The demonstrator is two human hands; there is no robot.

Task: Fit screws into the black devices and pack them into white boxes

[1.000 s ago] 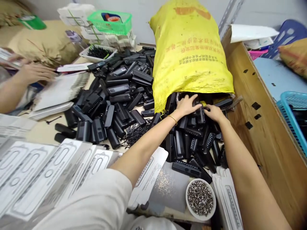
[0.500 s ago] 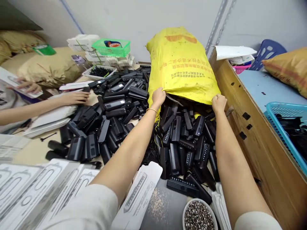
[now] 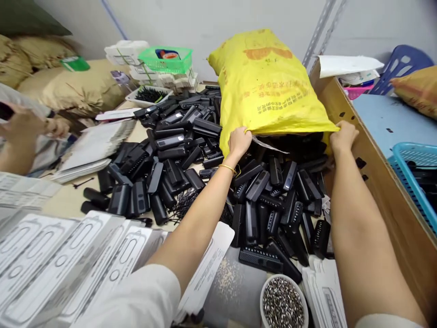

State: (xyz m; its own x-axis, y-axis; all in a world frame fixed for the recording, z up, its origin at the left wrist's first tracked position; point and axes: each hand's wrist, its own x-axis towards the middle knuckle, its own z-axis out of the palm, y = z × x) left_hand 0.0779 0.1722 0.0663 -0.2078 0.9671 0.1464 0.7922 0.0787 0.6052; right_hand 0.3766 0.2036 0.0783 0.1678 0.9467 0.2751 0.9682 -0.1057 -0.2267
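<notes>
A big yellow woven sack (image 3: 273, 86) with printed characters lies tilted at the back of the table, its mouth facing me. My left hand (image 3: 240, 141) is closed on the left side of the sack's rim, and my right hand (image 3: 343, 135) pinches the rim's right corner. Between them the mouth gapes, dark inside, with black parts showing. Below and left of it spreads a heap of long black plastic cases (image 3: 170, 141), some with a row of small marks. Thin black sticks (image 3: 186, 200) lie beside my left forearm.
A white tub of small metal pieces (image 3: 283, 303) stands at the front. Printed white boxes (image 3: 68, 264) fill the front left. A wooden board (image 3: 372, 150) borders the right side; a blue basket (image 3: 413, 177) lies beyond. A co-worker's hands (image 3: 20, 127) are at far left.
Both my hands have moved right with the rim, and the mouth is stretched wider. More black cases lie below it. The co-worker's hand has left the heap.
</notes>
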